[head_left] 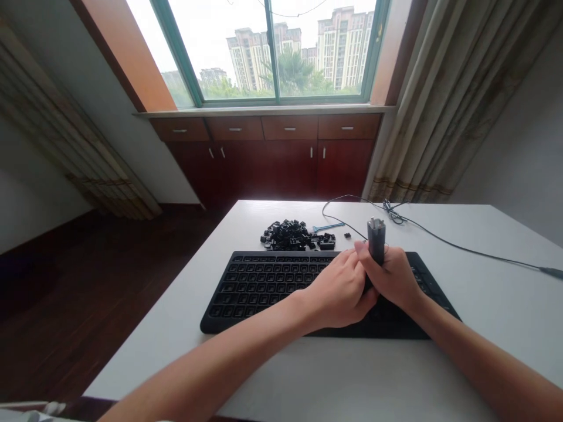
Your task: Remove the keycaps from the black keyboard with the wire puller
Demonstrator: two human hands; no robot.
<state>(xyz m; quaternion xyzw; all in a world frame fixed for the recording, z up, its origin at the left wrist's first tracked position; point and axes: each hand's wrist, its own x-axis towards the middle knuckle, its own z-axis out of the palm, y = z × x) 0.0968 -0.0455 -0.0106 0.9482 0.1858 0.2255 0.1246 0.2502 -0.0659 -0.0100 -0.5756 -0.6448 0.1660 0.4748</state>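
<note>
Keyboard [272,281] black, left-side sockets [250,287] bare; right fingers [373,271] round grey pronged tool [376,239]; left fingers [349,260] partly hidden, hold unclear.

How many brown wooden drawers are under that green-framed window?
4, in one row below the pale windowsill: far-left drawer, centre-left drawer, centre-right drawer, far-right drawer. None seems hidden.

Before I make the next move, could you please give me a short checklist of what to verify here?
1. Dark tool gripped in the right hand: ok, held roughly upright.
2. Grip of the left hand: cannot tell, partly hidden.
3. Keyboard resting on the white table: ok.
4. Loose black pieces all in the pile: not ok, one small piece lies apart.
5. Cable clear of the keyboard: cannot tell, it passes out of sight behind the hands.
</note>
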